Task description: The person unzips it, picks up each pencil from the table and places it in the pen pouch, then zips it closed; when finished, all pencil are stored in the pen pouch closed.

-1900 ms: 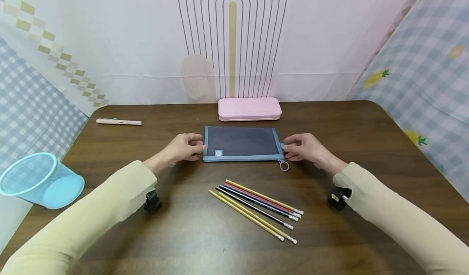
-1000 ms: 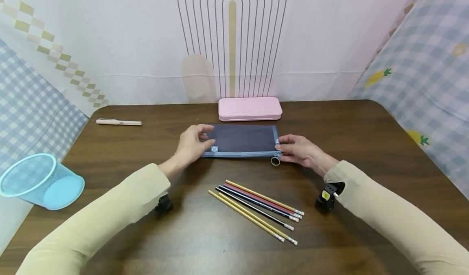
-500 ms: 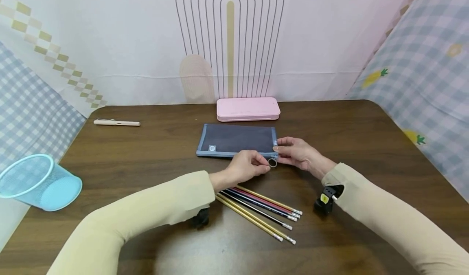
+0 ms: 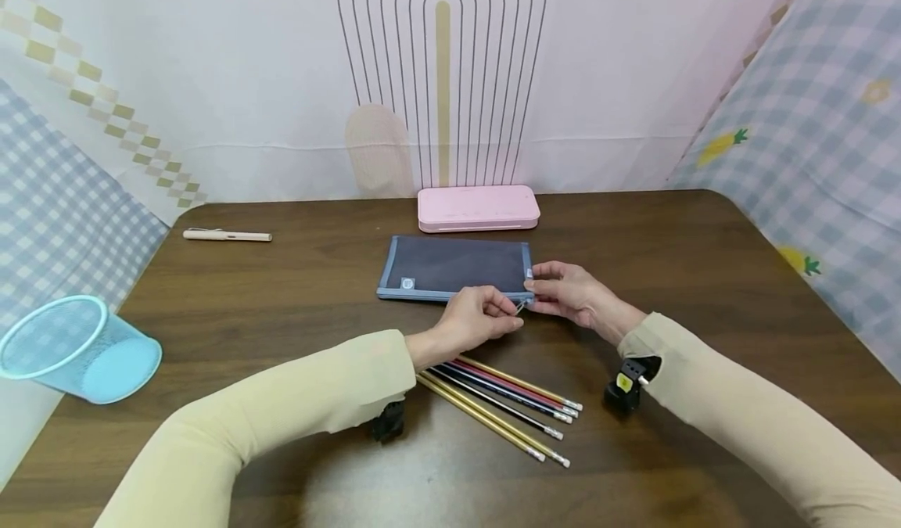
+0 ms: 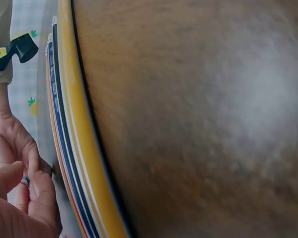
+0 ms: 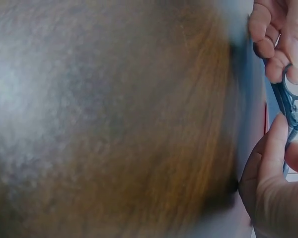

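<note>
A dark mesh zip pouch (image 4: 459, 265) with blue trim lies flat in the middle of the table, its zipper along the near edge. My left hand (image 4: 473, 323) reaches across and pinches the zipper's pull ring (image 4: 521, 307) at the near right corner. In the right wrist view that ring (image 6: 285, 85) sits between my left thumb and fingers. The pouch's right end is held between the thumb and fingers of my right hand (image 4: 572, 293). Several pencils (image 4: 500, 411), gold, red, navy and black, lie nearer me, partly covered by my left wrist.
Behind the pouch stands a pink case (image 4: 479, 209). A pale pen (image 4: 227, 235) lies at the far left. On the left side a light blue mesh cup (image 4: 123, 368) rests on its side. Curtains hang around the wooden table (image 4: 633, 231).
My left hand has left the pouch's left end, crossed rightward and taken hold of the pull ring, now tilted. My right hand has shifted slightly left with the pouch.
</note>
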### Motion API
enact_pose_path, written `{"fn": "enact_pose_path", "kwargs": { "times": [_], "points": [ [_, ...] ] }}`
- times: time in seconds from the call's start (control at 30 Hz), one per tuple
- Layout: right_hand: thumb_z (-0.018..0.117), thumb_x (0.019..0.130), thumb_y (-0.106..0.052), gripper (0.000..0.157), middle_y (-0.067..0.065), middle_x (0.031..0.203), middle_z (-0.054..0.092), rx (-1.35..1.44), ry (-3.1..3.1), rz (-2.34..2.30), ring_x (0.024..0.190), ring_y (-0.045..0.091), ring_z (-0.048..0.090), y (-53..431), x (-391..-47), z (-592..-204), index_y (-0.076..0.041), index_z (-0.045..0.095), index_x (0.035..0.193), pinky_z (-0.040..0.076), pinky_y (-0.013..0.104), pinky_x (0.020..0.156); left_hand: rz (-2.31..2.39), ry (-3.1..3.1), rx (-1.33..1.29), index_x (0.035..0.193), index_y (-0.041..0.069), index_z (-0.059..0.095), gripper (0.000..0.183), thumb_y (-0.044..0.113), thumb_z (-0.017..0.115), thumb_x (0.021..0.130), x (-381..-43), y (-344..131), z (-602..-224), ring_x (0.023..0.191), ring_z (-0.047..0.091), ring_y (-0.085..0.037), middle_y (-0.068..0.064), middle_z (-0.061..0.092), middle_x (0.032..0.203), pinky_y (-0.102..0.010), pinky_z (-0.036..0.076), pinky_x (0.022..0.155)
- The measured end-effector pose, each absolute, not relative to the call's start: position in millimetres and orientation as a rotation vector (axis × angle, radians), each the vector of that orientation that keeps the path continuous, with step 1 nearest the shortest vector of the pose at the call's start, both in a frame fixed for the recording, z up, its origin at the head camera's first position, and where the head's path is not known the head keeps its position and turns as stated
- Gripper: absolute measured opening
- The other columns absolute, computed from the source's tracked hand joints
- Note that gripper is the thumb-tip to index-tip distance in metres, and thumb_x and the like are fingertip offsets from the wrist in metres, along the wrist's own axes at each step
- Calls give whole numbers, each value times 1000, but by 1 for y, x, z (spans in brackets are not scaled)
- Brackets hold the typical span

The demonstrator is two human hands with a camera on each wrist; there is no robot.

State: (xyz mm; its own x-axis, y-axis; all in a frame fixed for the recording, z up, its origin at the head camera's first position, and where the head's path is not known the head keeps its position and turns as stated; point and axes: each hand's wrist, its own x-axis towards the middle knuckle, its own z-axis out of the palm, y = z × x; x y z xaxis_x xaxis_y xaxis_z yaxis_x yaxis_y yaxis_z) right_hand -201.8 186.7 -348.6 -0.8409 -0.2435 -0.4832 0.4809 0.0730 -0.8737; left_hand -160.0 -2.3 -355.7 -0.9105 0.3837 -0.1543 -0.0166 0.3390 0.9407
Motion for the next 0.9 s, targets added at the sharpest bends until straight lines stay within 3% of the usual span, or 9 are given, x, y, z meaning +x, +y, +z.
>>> {"fn": "enact_pose_path", "kwargs": {
  "times": [0.17, 0.7, 0.9],
  "points": [
    [52, 93, -1, 47, 6, 86, 51, 240, 1875, -1809, 68, 8, 58, 185, -200, -350, 5, 30, 134, 54, 20, 67, 1637, 2227, 307, 87, -1, 67, 12, 11, 66, 88, -163, -8, -356, 70, 69, -18, -15, 72, 82, -26, 55, 63],
    [57, 93, -5, 53, 11, 103, 48, 280, 1929, -1746, 74, 11, 58, 193, -200, -343, 1, 31, 138, 55, 25, 73, 1522, 2341, 221, 86, -2, 70, 12, 10, 66, 87, -174, -56, -352, 61, 65, -10, -11, 71, 74, -27, 56, 61],
    [55, 93, -3, 52, 10, 101, 50, 273, 1932, -1745, 74, 10, 59, 199, -201, -344, 2, 31, 139, 55, 24, 73, 1481, 2356, 217, 87, -3, 69, 15, 11, 65, 88, -178, -75, -349, 61, 64, -9, -10, 71, 74, -26, 56, 61]
  ]
}}
